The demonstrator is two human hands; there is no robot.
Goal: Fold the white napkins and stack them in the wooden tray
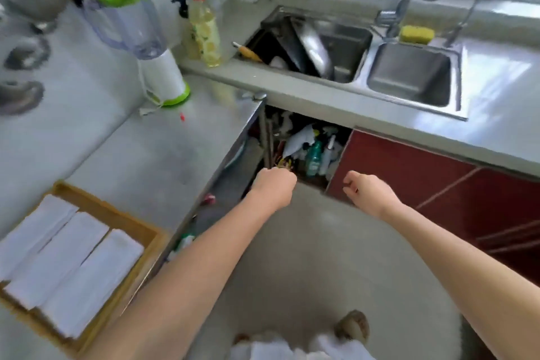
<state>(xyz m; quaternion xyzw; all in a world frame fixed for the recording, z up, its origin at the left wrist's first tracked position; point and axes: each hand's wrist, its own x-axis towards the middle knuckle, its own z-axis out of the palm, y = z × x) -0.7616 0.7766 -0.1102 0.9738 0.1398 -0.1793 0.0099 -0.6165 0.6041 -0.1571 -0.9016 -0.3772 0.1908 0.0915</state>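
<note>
Well left of both fisted hands (274, 181) lie napkins (67, 260).

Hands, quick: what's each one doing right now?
Left hand: closed in a fist, holding nothing visible.
Right hand: fingers curled, holding nothing.

A grey counter (163, 155) carries a wooden tray (137, 228) at near left, a blender (140, 38) farther back, and an oil bottle (204, 32) just right of it, by the sink (409, 76).
</note>
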